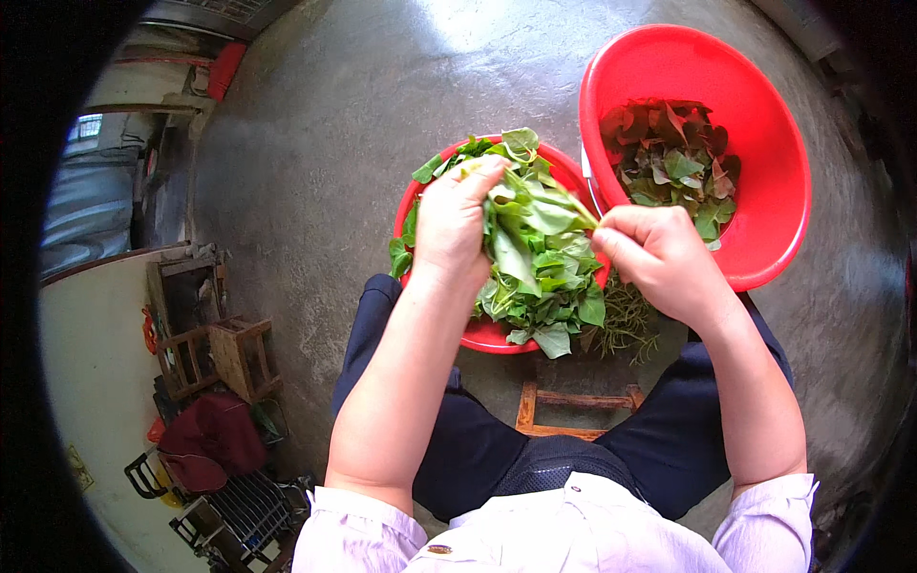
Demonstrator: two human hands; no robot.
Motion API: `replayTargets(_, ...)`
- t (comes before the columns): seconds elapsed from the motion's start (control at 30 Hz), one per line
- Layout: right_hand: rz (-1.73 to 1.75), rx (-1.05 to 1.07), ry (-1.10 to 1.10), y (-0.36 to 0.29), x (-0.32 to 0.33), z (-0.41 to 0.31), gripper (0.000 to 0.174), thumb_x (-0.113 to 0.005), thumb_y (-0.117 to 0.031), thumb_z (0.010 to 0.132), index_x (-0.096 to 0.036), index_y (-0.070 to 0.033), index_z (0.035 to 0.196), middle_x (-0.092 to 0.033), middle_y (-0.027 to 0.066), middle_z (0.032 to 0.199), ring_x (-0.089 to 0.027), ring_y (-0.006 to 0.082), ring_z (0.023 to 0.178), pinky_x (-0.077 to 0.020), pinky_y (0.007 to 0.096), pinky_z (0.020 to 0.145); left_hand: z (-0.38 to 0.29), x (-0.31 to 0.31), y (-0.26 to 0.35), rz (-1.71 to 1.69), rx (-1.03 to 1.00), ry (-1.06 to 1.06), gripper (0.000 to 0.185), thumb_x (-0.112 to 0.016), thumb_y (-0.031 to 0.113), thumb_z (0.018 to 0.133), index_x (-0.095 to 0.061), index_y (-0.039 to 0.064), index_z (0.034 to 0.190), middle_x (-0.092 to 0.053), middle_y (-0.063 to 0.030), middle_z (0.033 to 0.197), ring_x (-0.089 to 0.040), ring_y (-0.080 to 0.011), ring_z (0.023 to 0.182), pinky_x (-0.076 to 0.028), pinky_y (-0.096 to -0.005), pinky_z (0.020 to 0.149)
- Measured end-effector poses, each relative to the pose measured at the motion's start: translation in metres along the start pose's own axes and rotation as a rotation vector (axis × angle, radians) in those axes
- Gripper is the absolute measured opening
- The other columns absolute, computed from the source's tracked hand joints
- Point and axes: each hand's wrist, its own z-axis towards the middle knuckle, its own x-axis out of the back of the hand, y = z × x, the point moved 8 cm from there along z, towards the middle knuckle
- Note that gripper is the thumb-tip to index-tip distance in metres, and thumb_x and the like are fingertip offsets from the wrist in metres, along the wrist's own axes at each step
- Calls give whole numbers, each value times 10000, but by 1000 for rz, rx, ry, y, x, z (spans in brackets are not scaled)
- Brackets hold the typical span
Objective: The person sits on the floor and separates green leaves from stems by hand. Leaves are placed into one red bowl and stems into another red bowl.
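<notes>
My left hand (pixel 458 211) is closed around a bunch of green leafy stems (pixel 526 204), palm turned inward. Between the thumb and fingers of my right hand (pixel 655 251) is the end of a pale green stem (pixel 584 213) that runs out of that bunch. Both hands are above a red basin (pixel 487 336) heaped with green leaves (pixel 566 301). A larger red bucket (pixel 770 179) stands at the upper right, with picked leaves (pixel 680 161) in its bottom, partly in shadow. Thin bare stems (pixel 623 322) lie on the floor beside the basin, under my right hand.
A small wooden stool (pixel 566 400) shows between my legs. Wooden stools (pixel 240 358), a folding luggage cart (pixel 243 512) and a dark red bag (pixel 215 440) stand along the left wall. A red broom (pixel 226 70) leans at the upper left. Concrete floor (pixel 322 143) surrounds the basin.
</notes>
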Motion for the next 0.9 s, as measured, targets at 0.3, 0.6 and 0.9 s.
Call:
replayTargets(0.3,-746,-252,-488,72,-11,-53,196,-563,-166,751,-650,-11,835,-635,185,773,-625,334,795,-491,434,750,19,-142,1,494,-245,-383,325,-657,244,794,-633,-37,955,-636,-69,766,-591,-120,662,-477,-252,614)
replayTargets(0.6,-512,-96,-382,38,9,-46,510,-582,-125,728,-502,-19,1221,-631,177,906,-621,308,872,-495,415,794,14,-141,27,1058,-1206,-150,467,-709,249,738,-599,-38,1090,-616,-211,1061,-597,-307,993,-456,-382,898)
replayTargets(0.9,-570,120,-153,22,9,-34,229,-574,-122,730,-558,-5,927,-635,177,760,-645,314,774,-523,419,714,-19,72,-166,1695,-128,-100,539,-709,110,700,-530,164,1206,-387,-237,1349,-360,-425,1232,-313,-517,1010)
